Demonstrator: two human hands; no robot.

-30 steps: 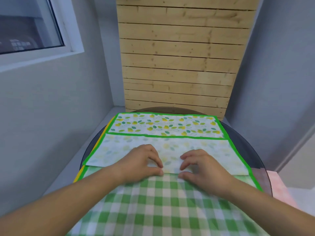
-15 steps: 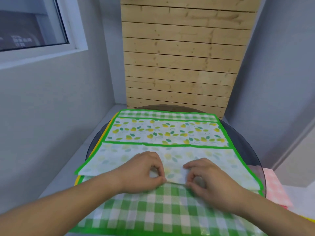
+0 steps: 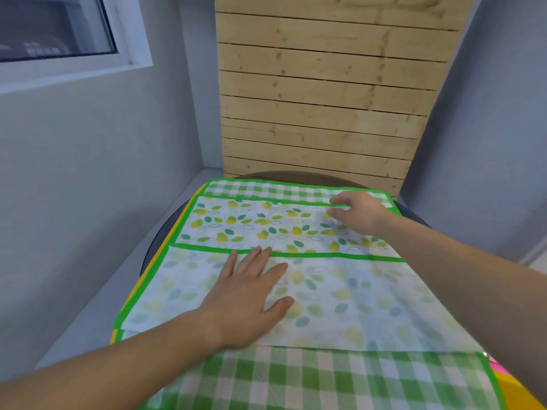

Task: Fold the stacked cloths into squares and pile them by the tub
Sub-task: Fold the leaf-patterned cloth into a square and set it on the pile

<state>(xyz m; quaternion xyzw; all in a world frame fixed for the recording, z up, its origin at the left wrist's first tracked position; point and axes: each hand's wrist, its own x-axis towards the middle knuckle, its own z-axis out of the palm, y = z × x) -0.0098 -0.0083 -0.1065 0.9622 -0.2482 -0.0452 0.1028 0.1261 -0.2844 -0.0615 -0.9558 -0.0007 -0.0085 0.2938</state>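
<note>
The leaf-print cloth lies in the middle of the frame on a checked cloth over the table, with the left hand pressing flat, fingers straight, on its folded near part, while the right hand, upper right, curls at its far green edge, grip unclear.

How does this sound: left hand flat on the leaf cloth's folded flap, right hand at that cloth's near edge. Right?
Not quite. The head view shows the right hand at the leaf cloth's far edge, not its near one. The left hand does lie flat on the folded flap.
</note>
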